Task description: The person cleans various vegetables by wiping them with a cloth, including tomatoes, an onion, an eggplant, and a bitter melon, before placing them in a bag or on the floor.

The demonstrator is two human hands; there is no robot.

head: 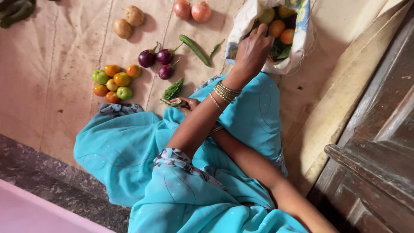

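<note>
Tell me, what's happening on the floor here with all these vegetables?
A person in a turquoise garment sits on a cloth-covered floor. With arms crossed, one hand reaches into a white bag of tomatoes and greens, while the other hand holds a small bitter gourd near the lap. Laid out on the cloth are a tomato pile, three small purple aubergines, a long green vegetable, two potatoes and two onions.

We record a white cloth bag with blue print (302, 41) lying open on the mat at upper right. It is slumped and holds orange and green round tomatoes (277, 27) and leafy greens. A small green ridged vegetable (171, 102) lies low at the blue garment's edge, partly covered by fingers.
</note>
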